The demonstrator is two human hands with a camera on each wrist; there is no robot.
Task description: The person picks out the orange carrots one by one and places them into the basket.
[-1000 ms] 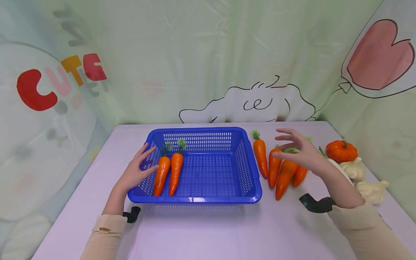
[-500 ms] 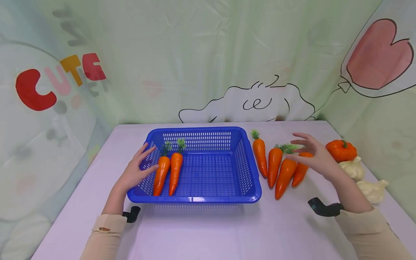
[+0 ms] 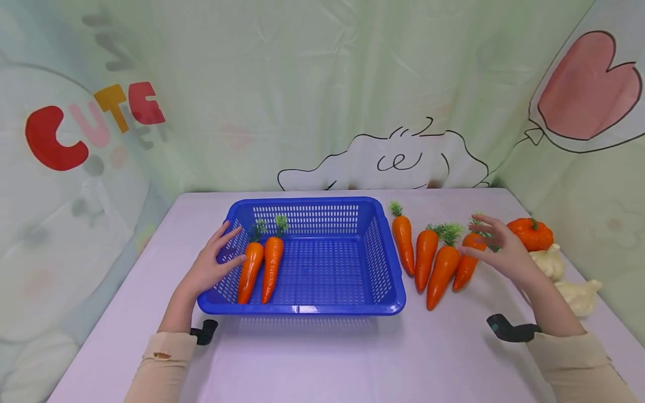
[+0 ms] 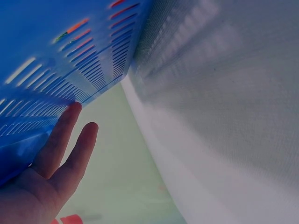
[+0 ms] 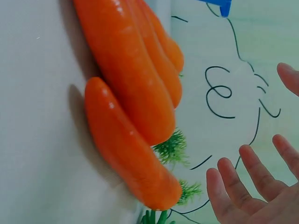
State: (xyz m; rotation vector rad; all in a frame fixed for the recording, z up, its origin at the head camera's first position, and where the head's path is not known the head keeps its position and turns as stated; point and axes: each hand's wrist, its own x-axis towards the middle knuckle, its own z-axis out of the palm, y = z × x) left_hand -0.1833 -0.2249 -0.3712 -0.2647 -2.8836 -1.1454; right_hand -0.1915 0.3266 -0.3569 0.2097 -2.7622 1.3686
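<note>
At the left rim of a blue plastic basket (image 3: 312, 309) my left hand (image 3: 209, 267) lies with spread fingers, its thumb over the inside. In the left wrist view two straight fingers (image 4: 86, 144) show by the basket's slotted wall; whether they touch it is unclear. Inside the basket, two carrots (image 3: 272, 268) with green tops lie side by side. My right hand (image 3: 509, 254), spread and holding nothing, hovers at the rightmost carrot (image 3: 466, 268). Next to that one, several more carrots (image 3: 443, 274) lie in a row; the right wrist view shows the nearest carrot (image 5: 126, 144) apart from my fingers.
An orange pumpkin (image 3: 531, 234) and two garlic bulbs (image 3: 578, 296) sit at the table's right edge, partly behind my right arm. A printed curtain (image 3: 312, 101) hangs behind the white table (image 3: 302, 364).
My right hand has moved to the right and slightly toward me, from above the middle carrots to the rightmost one. The left hand, basket and carrots have stayed in place.
</note>
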